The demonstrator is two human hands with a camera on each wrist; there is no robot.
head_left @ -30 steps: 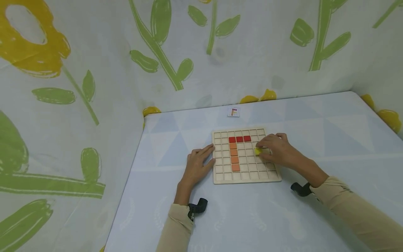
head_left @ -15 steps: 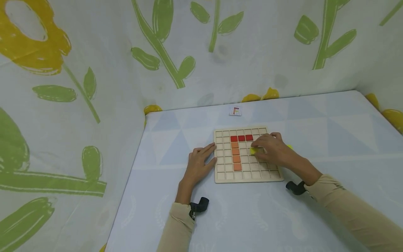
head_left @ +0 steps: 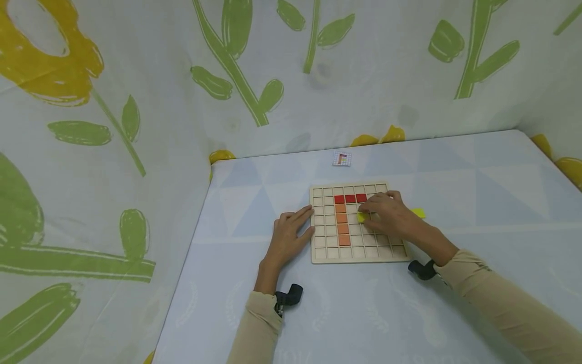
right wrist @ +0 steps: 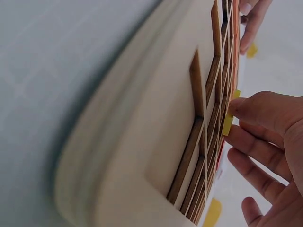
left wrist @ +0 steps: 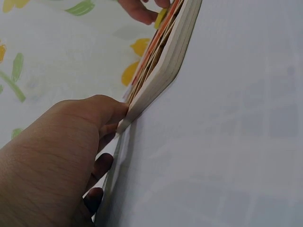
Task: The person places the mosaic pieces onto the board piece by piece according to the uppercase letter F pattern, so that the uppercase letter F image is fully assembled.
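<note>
A wooden grid board (head_left: 369, 252) lies on the table. My left hand (head_left: 287, 236) rests against its left edge with fingers extended, touching the side. Over the middle of the grid, my right hand (head_left: 392, 217) pinches a yellow square tile (head_left: 361, 217) between thumb and fingers; the right wrist view shows this yellow tile (right wrist: 231, 118) standing tilted at the board's surface. A row of red tiles (head_left: 349, 198) sits in the upper cells, with a column of orange tiles (head_left: 341, 218) below its left end. The right hand covers part of the board's right side.
More yellow (head_left: 418, 213) shows on the table just beyond the right hand. A small card (head_left: 342, 158) printed with a coloured grid pattern lies behind the board. Flower-printed cloth (head_left: 254, 65) hangs around the table's back and left sides.
My right hand has moved left across the grid with the yellow tile, uncovering the yellow on the table to its right. The left hand has stayed at the board's edge.
</note>
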